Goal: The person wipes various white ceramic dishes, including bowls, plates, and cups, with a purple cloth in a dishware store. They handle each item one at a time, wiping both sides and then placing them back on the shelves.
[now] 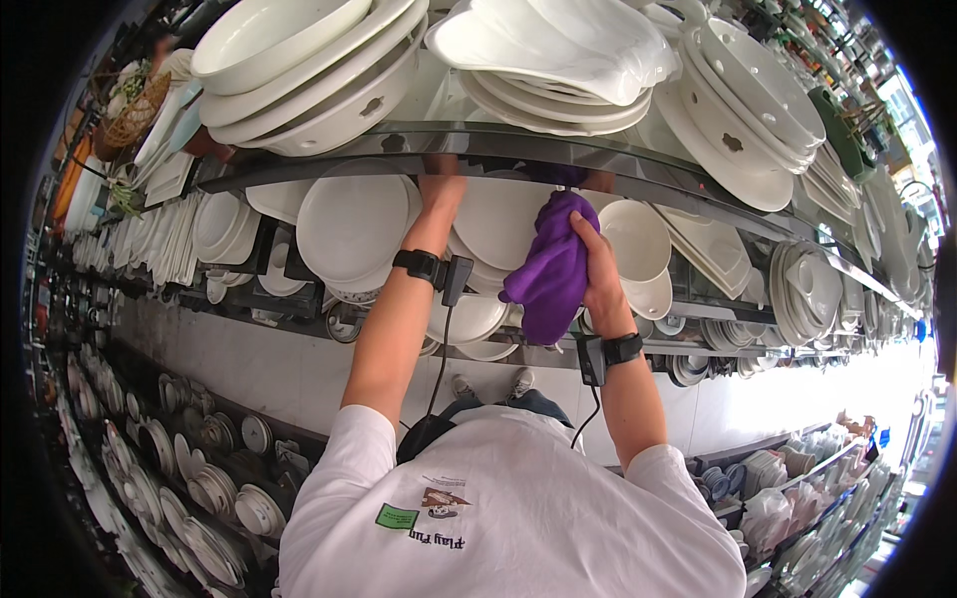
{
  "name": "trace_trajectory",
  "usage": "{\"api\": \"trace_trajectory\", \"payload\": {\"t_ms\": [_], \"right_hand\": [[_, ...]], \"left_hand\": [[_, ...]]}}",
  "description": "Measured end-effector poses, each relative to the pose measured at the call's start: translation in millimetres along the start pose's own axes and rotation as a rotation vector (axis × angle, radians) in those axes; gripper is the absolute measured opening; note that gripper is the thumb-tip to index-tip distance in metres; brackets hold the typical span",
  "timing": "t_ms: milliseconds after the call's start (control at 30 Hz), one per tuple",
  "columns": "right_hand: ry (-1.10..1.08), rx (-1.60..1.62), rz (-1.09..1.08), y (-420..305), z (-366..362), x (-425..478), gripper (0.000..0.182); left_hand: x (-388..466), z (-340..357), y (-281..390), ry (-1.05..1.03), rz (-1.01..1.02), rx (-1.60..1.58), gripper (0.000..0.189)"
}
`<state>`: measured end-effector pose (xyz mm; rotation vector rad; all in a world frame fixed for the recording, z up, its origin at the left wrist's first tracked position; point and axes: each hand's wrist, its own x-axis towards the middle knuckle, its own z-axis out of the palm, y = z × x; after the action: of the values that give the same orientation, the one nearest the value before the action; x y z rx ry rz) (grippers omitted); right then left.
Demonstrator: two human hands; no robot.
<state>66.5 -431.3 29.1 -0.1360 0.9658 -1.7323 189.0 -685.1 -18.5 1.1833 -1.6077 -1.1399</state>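
A crumpled purple cloth point(553, 269) hangs from my right hand point(599, 261), whose fingers close around its right side in front of the shelf. My left hand point(442, 190) reaches in under the dark edge of the upper shelf, between stacks of white plates. Its fingers are hidden there, so what they touch does not show. Left of it stands a stack of round white plates point(351, 228); just right of it are more large white plates point(490, 224). A white bowl point(635, 239) sits right of the cloth.
The upper glass shelf's dark edge point(516, 149) crosses above both hands. It bears stacked oval dishes point(314, 90), wavy white plates point(553, 45) and handled bowls point(748, 112). Lower shelves hold more crockery. Behind me stand further racks of dishes point(213, 489). Cords run from both wrist devices.
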Motion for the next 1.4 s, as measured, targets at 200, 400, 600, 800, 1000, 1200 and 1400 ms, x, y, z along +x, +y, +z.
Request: {"api": "trace_trajectory", "payload": {"t_ms": [200,400,600,800,1000,1200,1400], "right_hand": [[-0.032,0.029,-0.037,-1.6,6.0,-7.5,0.039],[-0.038,0.118,-0.075,-14.3,-8.5,-26.8,0.036],[-0.063,0.187,-0.028,-23.8,-21.5,-61.3,0.037],[-0.001,0.100,-0.008,-36.0,-28.5,-107.9,0.047],[-0.094,-0.205,0.041,-40.0,-42.4,-149.0,0.061],[0.016,-0.431,0.033,-10.2,-58.6,-161.5,0.074],[0.023,-0.468,-0.017,14.4,-85.8,-185.1,0.083]], "left_hand": [[9.5,1.1,-31.2,0.053,-0.055,-0.103,0.070],[-24.4,-1.0,35.1,0.013,-0.226,-0.385,0.074],[-53.9,-15.9,48.0,-0.221,-0.204,-0.079,0.042],[-106.1,-3.3,64.6,-0.254,-0.201,-0.503,0.046],[-151.2,-4.0,75.3,-0.328,-0.157,-0.508,0.050],[-185.5,-5.2,91.1,-0.470,-0.260,-0.596,0.048],[-207.0,-16.8,92.8,-0.748,-0.519,-0.698,0.044]]}}
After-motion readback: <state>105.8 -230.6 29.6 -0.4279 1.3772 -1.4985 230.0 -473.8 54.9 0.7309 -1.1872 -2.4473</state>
